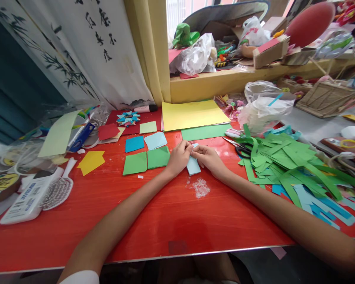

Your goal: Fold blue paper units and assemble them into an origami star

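Both hands meet over a light blue folded piece of paper (193,167) near the middle of the red table. My left hand (178,157) is closed, its fingertips pinching the paper's upper end. My right hand (210,158) pinches the same piece from the other side, fingers bent. The paper's lower end shows below the fingers; the upper part is mostly covered. Left of my left hand lie stacks of green paper squares (135,163), with a blue square stack (134,144) and a pale blue stack (155,141) behind them. Scissors (242,149) with black handles lie right of my right hand.
Green paper strips (286,157) and blue scraps (322,207) pile up at right. Yellow sheets (195,114) lie at the back. A white hairbrush (59,191) and yellow paper (91,161) are at left. Whitish crumbs (201,188) lie before my hands on the red table (154,225).
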Demonstrator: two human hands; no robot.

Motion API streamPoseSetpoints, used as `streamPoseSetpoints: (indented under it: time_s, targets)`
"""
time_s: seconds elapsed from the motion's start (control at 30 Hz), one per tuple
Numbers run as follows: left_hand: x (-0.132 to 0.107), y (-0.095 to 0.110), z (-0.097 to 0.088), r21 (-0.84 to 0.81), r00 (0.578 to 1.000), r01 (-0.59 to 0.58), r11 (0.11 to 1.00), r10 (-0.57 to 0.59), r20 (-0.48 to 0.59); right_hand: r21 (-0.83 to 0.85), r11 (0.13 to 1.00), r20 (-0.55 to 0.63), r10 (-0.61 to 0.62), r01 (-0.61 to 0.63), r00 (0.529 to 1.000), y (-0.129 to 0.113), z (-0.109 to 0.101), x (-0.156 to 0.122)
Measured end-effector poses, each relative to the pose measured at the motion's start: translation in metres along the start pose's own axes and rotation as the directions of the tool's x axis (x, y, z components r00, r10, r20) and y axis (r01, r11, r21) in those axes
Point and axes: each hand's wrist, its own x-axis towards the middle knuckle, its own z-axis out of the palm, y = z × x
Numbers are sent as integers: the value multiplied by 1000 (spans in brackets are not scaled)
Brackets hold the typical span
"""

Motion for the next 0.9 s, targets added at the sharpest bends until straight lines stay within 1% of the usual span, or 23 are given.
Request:
streamPoseSetpoints:
  time_s: [0.07,0.13,0.23,0.3,0.43,0.57,0.67,0.77,0.83,0.9]
  targets:
    - [0,-1,0,-12,1000,16,1000,-16,-13,15,1000,9,14,-15,1000,-2,0,0]
    - [0,-1,0,-22,998,38,999,-39,-44,-5,999,13,34,-34,999,-3,1,-1]
    - [-1,1,-1,-52,995,43,998,-48,-93,-22,999,10,27,-27,1000,-4,1,-2]
    - [-1,2,-1,-82,994,26,996,-35,-104,-11,1000,2,9,-9,1000,-3,0,-2]
    - [-2,2,-2,-113,997,-23,993,14,-79,15,1000,-18,-1,1,1000,-1,0,-2]
    - [-3,-1,-1,-53,988,-97,994,90,-129,-7,1000,8,-12,12,1000,0,-1,-1]
    - [-1,-2,-2,11,981,-119,993,119,-156,-84,996,50,-16,20,999,0,-1,-1]
    - [6,-1,-11,63,970,-135,989,144,-194,-189,981,92,-25,42,995,-2,-1,-4]
    - [15,0,-25,63,958,-111,992,124,-258,-232,971,142,-23,56,990,-5,1,-7]
    - [26,0,-44,47,931,-73,996,85,-355,-251,966,195,-17,67,981,-7,3,-10]
